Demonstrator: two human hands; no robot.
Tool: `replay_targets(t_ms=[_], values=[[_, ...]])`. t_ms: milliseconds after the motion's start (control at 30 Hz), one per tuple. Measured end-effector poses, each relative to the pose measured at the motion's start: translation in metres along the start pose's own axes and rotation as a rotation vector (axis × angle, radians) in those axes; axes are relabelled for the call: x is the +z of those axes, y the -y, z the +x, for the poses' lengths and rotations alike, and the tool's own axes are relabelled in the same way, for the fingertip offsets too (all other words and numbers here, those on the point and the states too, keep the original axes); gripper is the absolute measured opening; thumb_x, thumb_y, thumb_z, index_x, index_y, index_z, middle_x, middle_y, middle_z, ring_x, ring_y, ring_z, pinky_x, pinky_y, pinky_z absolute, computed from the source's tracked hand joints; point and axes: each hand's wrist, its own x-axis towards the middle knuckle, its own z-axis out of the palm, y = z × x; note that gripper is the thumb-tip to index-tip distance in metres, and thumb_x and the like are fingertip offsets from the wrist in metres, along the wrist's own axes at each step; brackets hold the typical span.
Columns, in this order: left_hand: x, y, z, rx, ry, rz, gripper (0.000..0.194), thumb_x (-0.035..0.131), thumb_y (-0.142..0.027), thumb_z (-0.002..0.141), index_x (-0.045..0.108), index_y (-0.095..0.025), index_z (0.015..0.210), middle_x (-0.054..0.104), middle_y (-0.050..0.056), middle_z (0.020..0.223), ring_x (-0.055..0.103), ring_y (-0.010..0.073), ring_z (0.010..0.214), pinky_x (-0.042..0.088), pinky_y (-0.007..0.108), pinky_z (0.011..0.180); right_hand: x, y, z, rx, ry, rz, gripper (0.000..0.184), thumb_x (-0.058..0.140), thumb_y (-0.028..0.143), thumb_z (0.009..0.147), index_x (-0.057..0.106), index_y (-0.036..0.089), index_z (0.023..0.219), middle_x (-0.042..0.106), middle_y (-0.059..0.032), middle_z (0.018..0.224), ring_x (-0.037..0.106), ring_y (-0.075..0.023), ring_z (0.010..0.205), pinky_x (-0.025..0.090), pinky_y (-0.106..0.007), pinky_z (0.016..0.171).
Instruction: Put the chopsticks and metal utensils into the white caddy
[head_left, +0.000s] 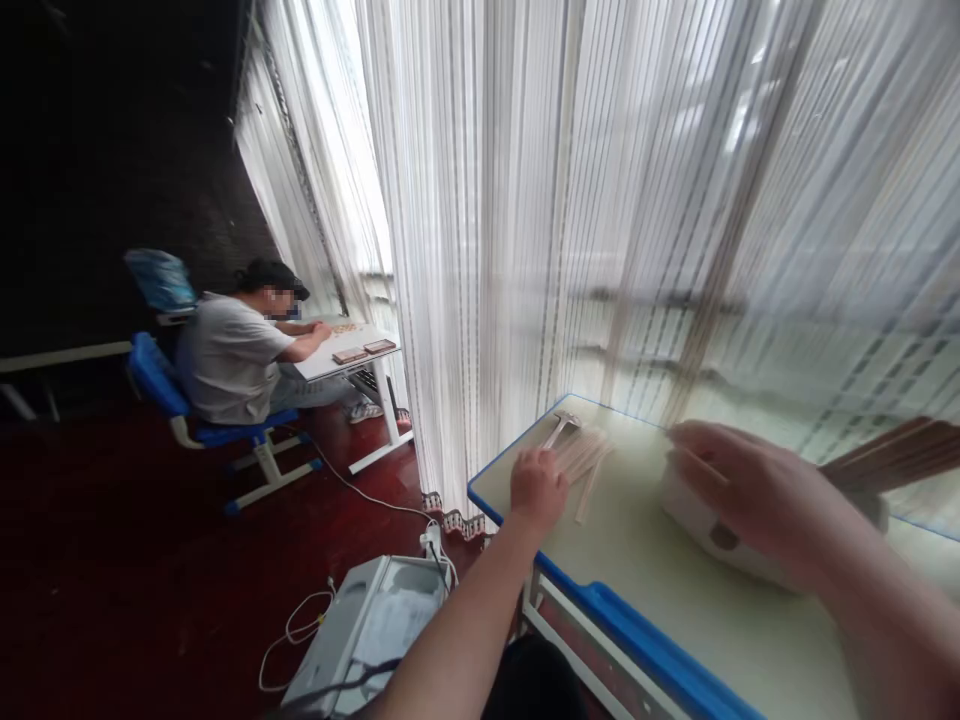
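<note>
My left hand point(538, 488) is at the left part of the pale table, its fingers curled at the near end of a loose bundle of thin wooden sticks point(583, 455). What the fingers hold, if anything, is hidden. Just beyond them is a silver T-shaped tool point(562, 424), its handle running toward the hand. My right hand point(739, 485), smeared by motion, is over a white container point(697, 520) with a dark spot on its side. More wooden sticks point(896, 452) lie in a thick bundle at the container's right end.
The blue-edged table point(645, 560) stands against sheer curtains point(495, 200). A grey case point(397, 610) with cables is on the red floor below left. Farther left, a person point(236, 350) sits on a blue chair at a white table point(360, 345), with small pieces and two flat boxes.
</note>
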Motion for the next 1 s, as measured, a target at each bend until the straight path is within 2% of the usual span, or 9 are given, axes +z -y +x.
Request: replay_targets(t_ms=[133,233,300,367,467,600,667,833,1000], values=[[-0.008,0.019,0.007,-0.197,0.038,0.110,0.032,0.049,-0.029,0.082,0.054,-0.015,0.111,0.056,0.013,0.109,0.048,0.0249,0.106,0.038,0.038,0.092,0.081,0.018,-0.010,0.095,0.117,0.137,0.028,0.045,0.034,0.081,0.061,0.023,0.102,0.067,-0.0060,0.099,0.064,-0.0212,0.085,0.049,-0.032,0.071],[0.001,0.025,0.006,-0.181,0.085,0.118,0.040,0.048,-0.029,0.083,0.049,-0.015,0.120,0.056,0.013,0.110,0.050,0.0238,0.104,0.039,0.035,0.090,0.130,0.028,-0.020,0.112,0.182,0.233,0.030,0.046,0.029,0.080,0.060,0.021,0.106,0.067,-0.0063,0.100,0.063,-0.0197,0.088,0.047,-0.030,0.076],[0.007,0.026,0.004,-0.154,0.102,0.127,0.039,0.047,-0.028,0.083,0.050,-0.014,0.119,0.056,0.013,0.109,0.051,0.0235,0.103,0.038,0.034,0.090,0.147,0.029,-0.022,0.095,0.174,0.245,0.032,0.047,0.028,0.079,0.059,0.022,0.108,0.066,-0.0057,0.101,0.062,-0.0197,0.089,0.047,-0.031,0.078],[0.010,0.027,0.003,-0.159,0.127,0.139,0.032,0.046,-0.028,0.084,0.055,-0.013,0.111,0.056,0.014,0.108,0.051,0.0236,0.102,0.038,0.035,0.090,0.156,0.024,-0.022,0.087,0.145,0.236,0.032,0.045,0.028,0.080,0.059,0.022,0.109,0.066,-0.0060,0.102,0.062,-0.0198,0.089,0.046,-0.031,0.080],[0.011,0.029,0.004,-0.177,0.126,0.142,0.028,0.043,-0.027,0.086,0.058,-0.013,0.105,0.056,0.014,0.107,0.052,0.0230,0.102,0.038,0.034,0.090,0.163,0.002,-0.025,0.118,0.092,0.232,0.031,0.042,0.027,0.082,0.059,0.018,0.106,0.064,-0.0091,0.105,0.060,-0.0207,0.092,0.044,-0.033,0.084],[0.013,0.034,0.006,-0.194,0.111,0.124,0.026,0.043,-0.024,0.086,0.061,-0.013,0.101,0.058,0.014,0.104,0.052,0.0234,0.102,0.038,0.034,0.089,0.170,-0.029,-0.034,0.366,-0.010,0.303,0.031,0.042,0.032,0.082,0.060,0.016,0.102,0.066,-0.0113,0.094,0.062,-0.0209,0.084,0.045,-0.033,0.078],[0.014,0.037,0.007,-0.194,0.108,0.114,0.025,0.043,-0.023,0.085,0.062,-0.014,0.099,0.059,0.013,0.102,0.052,0.0236,0.102,0.038,0.034,0.088,0.172,-0.036,-0.037,0.423,-0.060,0.328,0.033,0.041,0.035,0.083,0.058,0.016,0.104,0.066,-0.0106,0.092,0.062,-0.0206,0.082,0.046,-0.033,0.076],[0.018,0.047,0.008,-0.198,0.070,0.065,0.024,0.043,-0.023,0.085,0.063,-0.016,0.094,0.063,0.012,0.095,0.056,0.0220,0.093,0.040,0.033,0.081,0.177,-0.035,-0.038,0.333,0.038,0.329,0.030,0.042,0.034,0.082,0.060,0.017,0.098,0.066,-0.0087,0.088,0.061,-0.0198,0.078,0.046,-0.032,0.074],[0.020,0.051,0.009,-0.225,0.074,0.018,0.027,0.042,-0.029,0.086,0.065,-0.017,0.095,0.066,0.011,0.093,0.058,0.0216,0.089,0.041,0.031,0.078,0.179,-0.034,-0.036,0.340,0.042,0.318,0.030,0.044,0.034,0.081,0.062,0.016,0.097,0.067,-0.0085,0.086,0.062,-0.0191,0.078,0.046,-0.030,0.073]])
